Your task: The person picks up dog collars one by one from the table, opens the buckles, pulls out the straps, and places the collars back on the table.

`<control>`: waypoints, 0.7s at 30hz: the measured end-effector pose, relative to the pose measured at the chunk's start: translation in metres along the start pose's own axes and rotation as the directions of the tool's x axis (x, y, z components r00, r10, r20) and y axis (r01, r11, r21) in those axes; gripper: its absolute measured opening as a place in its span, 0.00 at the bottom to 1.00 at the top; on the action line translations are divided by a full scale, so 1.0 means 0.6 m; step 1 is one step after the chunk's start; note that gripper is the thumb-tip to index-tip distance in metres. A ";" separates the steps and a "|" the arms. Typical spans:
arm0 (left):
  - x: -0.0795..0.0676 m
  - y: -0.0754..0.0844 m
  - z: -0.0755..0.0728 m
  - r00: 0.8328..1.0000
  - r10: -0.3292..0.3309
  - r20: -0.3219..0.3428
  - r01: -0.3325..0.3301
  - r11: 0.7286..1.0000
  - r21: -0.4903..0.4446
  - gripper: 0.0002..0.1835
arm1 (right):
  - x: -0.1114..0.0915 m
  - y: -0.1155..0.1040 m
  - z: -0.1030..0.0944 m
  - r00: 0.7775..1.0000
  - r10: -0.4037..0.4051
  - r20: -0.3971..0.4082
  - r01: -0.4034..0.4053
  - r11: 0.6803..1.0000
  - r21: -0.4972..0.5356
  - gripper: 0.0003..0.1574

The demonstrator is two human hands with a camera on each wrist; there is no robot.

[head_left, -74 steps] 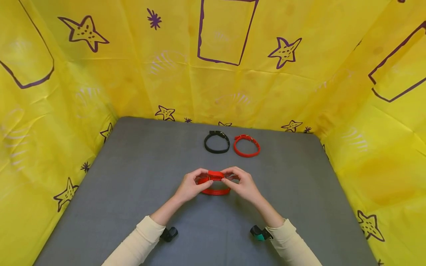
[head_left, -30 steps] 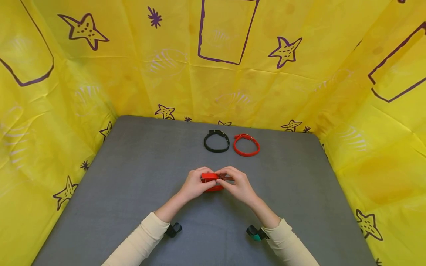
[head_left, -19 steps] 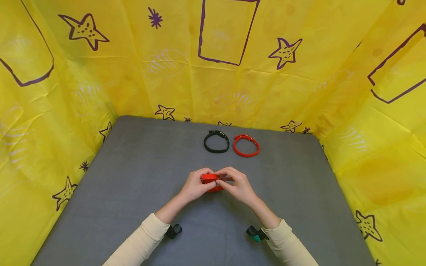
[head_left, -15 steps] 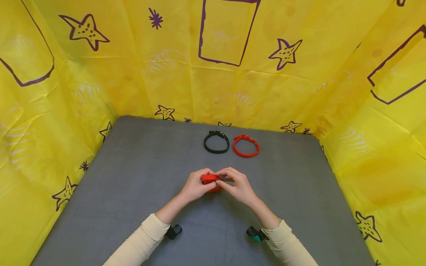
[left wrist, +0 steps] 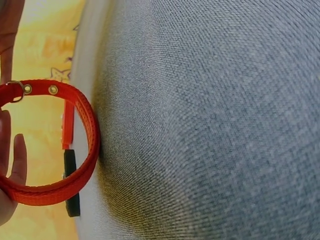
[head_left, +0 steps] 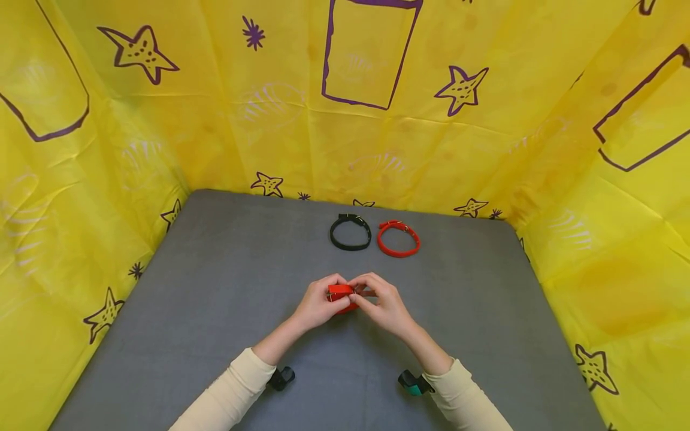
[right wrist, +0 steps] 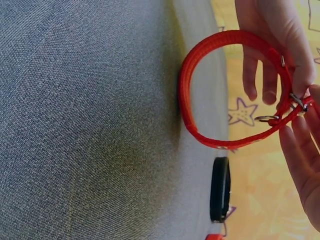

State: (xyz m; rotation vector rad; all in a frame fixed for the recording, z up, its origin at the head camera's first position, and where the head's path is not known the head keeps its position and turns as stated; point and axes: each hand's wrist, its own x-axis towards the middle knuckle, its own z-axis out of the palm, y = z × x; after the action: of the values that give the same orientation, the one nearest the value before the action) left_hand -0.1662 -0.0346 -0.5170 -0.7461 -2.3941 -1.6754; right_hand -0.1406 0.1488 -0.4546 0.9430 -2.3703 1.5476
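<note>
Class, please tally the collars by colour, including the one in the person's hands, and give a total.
Red: 2, the held collar and the far red collar
Black: 1, the black collar
Total: 3

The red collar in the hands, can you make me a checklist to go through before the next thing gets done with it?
1. Left hand holding the held red collar: ok.
2. Right hand pinching it near the buckle: ok.
3. Collar bent into a round loop: ok.
4. Buckle pin through a hole: cannot tell, fingers crowd that spot.
5. Black collar and other red collar out of the way: ok, both lie on the table beyond the hands.
6. Held collar lifted off the table: cannot tell.
</note>
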 end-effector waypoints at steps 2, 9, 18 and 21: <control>0.000 0.000 0.001 1.000 -0.001 0.001 0.001 1.000 -0.002 0.08 | 0.000 0.000 0.000 1.000 -0.001 -0.002 0.001 1.000 -0.005 0.13; 0.001 0.000 0.002 1.000 -0.012 0.004 0.012 1.000 0.001 0.07 | -0.001 0.000 0.001 1.000 -0.015 -0.005 0.015 0.999 -0.028 0.13; 0.002 -0.003 0.004 1.000 -0.013 0.004 0.014 0.998 -0.053 0.07 | -0.001 0.000 0.002 0.999 -0.031 -0.008 0.030 0.999 -0.043 0.13; 0.001 -0.004 0.004 1.000 -0.025 0.009 0.026 0.995 -0.096 0.07 | -0.003 0.000 0.002 1.000 -0.024 -0.012 0.023 0.999 -0.039 0.13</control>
State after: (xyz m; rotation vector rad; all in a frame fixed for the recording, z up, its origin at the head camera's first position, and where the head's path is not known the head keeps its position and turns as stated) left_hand -0.1675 -0.0326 -0.5197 -0.7406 -2.3520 -1.8121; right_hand -0.1389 0.1486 -0.4559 0.9464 -2.3629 1.4889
